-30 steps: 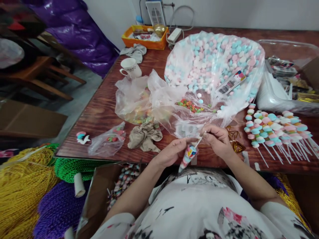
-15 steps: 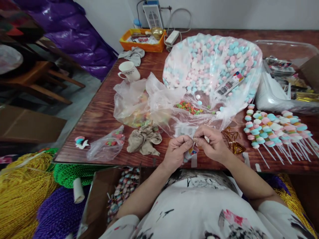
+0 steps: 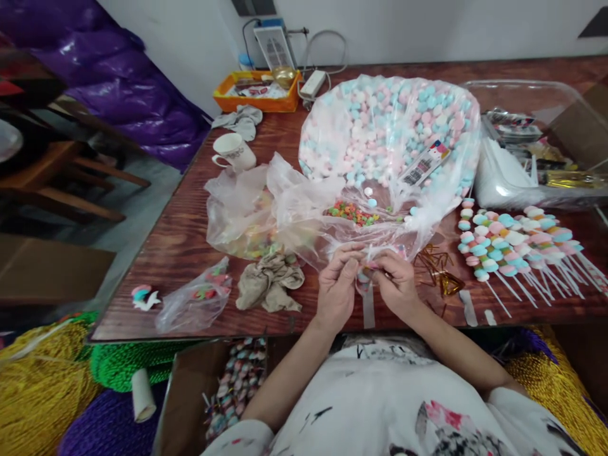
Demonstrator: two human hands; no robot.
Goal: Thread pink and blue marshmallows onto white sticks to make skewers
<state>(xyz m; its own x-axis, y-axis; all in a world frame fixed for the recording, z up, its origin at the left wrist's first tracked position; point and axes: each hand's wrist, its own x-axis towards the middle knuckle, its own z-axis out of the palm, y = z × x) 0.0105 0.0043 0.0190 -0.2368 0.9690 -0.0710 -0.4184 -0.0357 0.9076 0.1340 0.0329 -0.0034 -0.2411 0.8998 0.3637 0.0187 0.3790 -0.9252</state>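
Observation:
My left hand [image 3: 338, 288] and my right hand [image 3: 398, 282] meet above the table's front edge, fingers pinched together. Between them is a small clear plastic packet [image 3: 365, 275] with coloured print, mostly covered by my fingers. Close by on the right lie gold twist ties [image 3: 434, 269]. An open clear bag of small orange and green candies [image 3: 352, 214] spreads out just beyond my hands. On the right rest several marshmallow skewers [image 3: 508, 244] on white sticks, pink, blue and white. Left of my hands sits a crumpled brown cloth [image 3: 270, 282].
Behind stands a big clear bag of marshmallows [image 3: 389, 126] with a printed packet [image 3: 425, 163] on top. A clear plastic tub [image 3: 517, 196] is at right. A mug [image 3: 234, 152], an orange tray [image 3: 256, 103] and a small plastic bag [image 3: 194, 304] are at left.
The printed packet hung below my fingers; now it is turned up and mostly hidden between them. My right hand has tilted inward. The whole view has shifted slightly.

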